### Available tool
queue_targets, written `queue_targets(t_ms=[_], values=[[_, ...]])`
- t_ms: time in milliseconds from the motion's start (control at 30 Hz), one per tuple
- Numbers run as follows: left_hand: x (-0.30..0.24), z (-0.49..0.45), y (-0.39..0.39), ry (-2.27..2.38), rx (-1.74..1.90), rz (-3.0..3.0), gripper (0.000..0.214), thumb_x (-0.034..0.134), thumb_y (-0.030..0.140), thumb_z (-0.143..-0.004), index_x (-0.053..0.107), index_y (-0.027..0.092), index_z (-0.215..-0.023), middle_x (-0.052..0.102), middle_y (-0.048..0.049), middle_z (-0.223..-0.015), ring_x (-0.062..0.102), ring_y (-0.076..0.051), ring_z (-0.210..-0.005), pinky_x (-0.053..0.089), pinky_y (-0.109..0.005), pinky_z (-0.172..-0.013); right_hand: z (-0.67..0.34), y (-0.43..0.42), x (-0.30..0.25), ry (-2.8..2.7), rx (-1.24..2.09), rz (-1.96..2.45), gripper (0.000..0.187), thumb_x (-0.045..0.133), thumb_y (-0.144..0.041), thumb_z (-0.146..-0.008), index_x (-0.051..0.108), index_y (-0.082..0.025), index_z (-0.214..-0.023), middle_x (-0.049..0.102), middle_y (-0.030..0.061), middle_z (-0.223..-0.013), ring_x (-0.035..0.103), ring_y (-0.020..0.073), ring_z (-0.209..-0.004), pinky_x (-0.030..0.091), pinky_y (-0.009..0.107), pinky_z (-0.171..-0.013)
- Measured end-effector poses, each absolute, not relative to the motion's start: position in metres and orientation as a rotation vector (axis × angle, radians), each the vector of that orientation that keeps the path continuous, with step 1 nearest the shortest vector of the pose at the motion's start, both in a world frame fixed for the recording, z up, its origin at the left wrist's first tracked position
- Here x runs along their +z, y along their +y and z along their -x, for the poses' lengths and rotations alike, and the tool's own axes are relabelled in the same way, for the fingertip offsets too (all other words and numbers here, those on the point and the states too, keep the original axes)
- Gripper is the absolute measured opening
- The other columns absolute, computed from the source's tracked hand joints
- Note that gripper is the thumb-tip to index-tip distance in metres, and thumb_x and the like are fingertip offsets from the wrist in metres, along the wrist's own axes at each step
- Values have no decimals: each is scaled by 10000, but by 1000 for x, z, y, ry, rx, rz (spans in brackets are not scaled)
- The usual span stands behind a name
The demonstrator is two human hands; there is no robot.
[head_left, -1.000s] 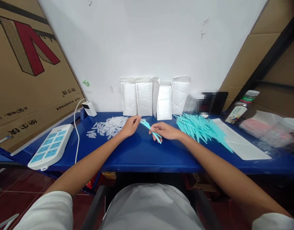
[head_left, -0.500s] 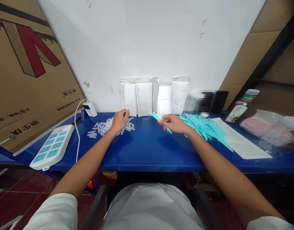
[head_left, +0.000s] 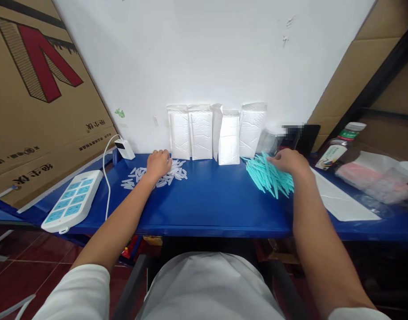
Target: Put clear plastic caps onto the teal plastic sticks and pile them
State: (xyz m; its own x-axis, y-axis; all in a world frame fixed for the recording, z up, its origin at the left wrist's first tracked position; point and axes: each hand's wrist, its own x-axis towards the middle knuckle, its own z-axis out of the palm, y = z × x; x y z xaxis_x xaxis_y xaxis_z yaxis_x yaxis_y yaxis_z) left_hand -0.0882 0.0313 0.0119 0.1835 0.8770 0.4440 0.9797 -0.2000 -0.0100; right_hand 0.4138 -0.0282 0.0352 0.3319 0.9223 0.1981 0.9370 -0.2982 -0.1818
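Note:
My left hand [head_left: 159,163] rests on a loose pile of small frosted, translucent strips [head_left: 172,173] at the left of the blue table. Its fingers are curled down and pressed together, and the fingertips with anything in them are hidden. On the other side, my right hand [head_left: 290,161] bends over a heap of thin teal pointed sticks [head_left: 268,178]. A fingertip touches the heap's upper edge near one raised stick. Most of that hand's fingers are hidden behind its back, so its grip does not show.
White padded mailers [head_left: 201,133] lean upright against the wall. Another white mailer [head_left: 340,200] lies flat at the right, near a labelled bottle [head_left: 338,149] and a bagged pink item [head_left: 366,178]. A power strip [head_left: 73,202] and a corded white device [head_left: 124,149] stand left on the blue table [head_left: 210,200].
My right hand has moved right from mid-table, where it held teal sticks, onto the teal heap. My left hand has shifted slightly left and down onto the translucent strips.

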Motion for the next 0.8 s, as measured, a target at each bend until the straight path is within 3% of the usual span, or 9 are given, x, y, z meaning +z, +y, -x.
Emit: queue_targets(t_ms=[167, 300, 533, 633, 800], values=[[8, 76, 27, -1539, -708, 2386, 209, 542, 355, -1001, 640, 192, -1087, 682, -150, -1085, 570, -342, -1099, 446, -466, -981, -412, -25, 34, -1452, -198, 2156, 330, 670, -481, -909, 810, -182, -905, 764, 184, -911, 702, 344, -900, 507, 428, -810], [5, 55, 16, -1370, -922, 2601, 199, 519, 355, -1022, 640, 201, -1057, 687, -113, -1058, 594, -294, -1055, 468, -428, -967, -393, -17, 34, -1376, -265, 1839, 332, 601, -434, -947, 775, -152, -925, 771, 170, -911, 698, 308, -860, 506, 398, -810], [-1, 30, 1, -1232, -873, 2852, 161, 572, 329, -993, 684, 215, -969, 709, -97, -1013, 616, -287, -1026, 480, -427, -943, -302, -13, -4, -1878, 70, 1412, 376, 553, -486, -995, 712, -186, -833, 734, 118, -875, 628, 245, -818, 448, 342, -771], [-3, 33, 3, -1237, -746, 2893, 123, 620, 307, -951, 702, 218, -926, 720, -95, -986, 628, -290, -1016, 482, -414, -913, -267, -14, -21, -2143, 391, 1257, 378, 592, -535, -980, 715, -200, -856, 698, 62, -786, 577, 201, -705, 409, 319, -681], [6, 43, 5, -1339, -795, 2894, 148, 632, 330, -947, 722, 216, -916, 738, -60, -863, 669, -238, -827, 483, -345, -771, -270, -10, -22, -2213, 524, 1258, 326, 600, -490, -969, 715, -195, -891, 648, 11, -696, 542, 168, -634, 357, 293, -614]])
